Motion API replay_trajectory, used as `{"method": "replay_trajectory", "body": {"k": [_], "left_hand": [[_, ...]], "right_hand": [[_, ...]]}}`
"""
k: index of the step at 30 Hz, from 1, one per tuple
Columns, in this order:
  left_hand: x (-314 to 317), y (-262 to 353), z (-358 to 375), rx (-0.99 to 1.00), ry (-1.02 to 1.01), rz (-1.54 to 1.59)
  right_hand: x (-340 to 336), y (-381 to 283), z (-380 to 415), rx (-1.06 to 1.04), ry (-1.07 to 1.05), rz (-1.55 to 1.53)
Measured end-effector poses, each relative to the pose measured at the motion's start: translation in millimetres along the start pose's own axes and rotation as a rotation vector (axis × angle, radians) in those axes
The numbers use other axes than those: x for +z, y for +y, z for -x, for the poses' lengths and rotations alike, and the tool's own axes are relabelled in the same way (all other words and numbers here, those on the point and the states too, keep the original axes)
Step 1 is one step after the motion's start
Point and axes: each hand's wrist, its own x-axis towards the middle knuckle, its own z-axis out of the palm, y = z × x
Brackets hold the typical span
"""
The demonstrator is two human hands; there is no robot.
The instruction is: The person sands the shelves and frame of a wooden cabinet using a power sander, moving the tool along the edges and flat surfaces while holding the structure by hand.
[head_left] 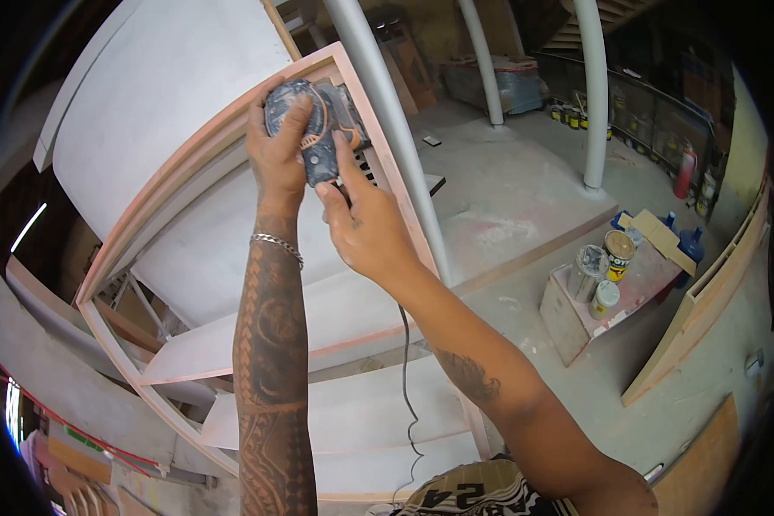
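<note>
A dusty dark power sander with orange trim is held against the top corner of a pinkish wooden frame. My left hand wraps over the sander's body from the left, thumb across its top. Lower on the tool, my right hand grips the handle end, its index finger stretched along the side. A dark power cord hangs down past the white shelves to my shirt. The sanding face is partly hidden.
White curved panels stand behind the frame. Grey-white posts rise at the right. A low box carries cans and jars, including a paint can. Plywood pieces lean at the right; a red fire extinguisher stands farther back.
</note>
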Motion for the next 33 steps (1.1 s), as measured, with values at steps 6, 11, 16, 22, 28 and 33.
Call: {"method": "replay_trajectory", "body": {"k": [6,11,16,22,28,33], "left_hand": [[-3.4,-3.6,-28.9,0.012,-0.012,-0.11],[1.1,-6.8,-18.9,0.001,0.01,-0.047],[0.9,-1.6,-25.3,0.044,-0.011,-0.08],[-0.6,-1.2,-22.8,0.004,-0.001,-0.125],[-2.7,-4.5,9.2,0.047,-0.031,-0.147],[0.1,2.0,44.7,-0.026,-0.023,-0.098]], "right_hand": [[0.1,-9.4,-21.5,0.024,0.003,0.015],[-5.9,-7.1,-13.3,0.028,-0.016,0.042],[2.7,-0.3,-20.7,-0.091,0.053,0.031],[-6.9,-15.7,-16.2,0.019,-0.018,-0.012],[3.2,7.3,18.0,-0.116,0.083,0.092],[-4.9,7.2,48.0,0.002,0.024,0.035]]}}
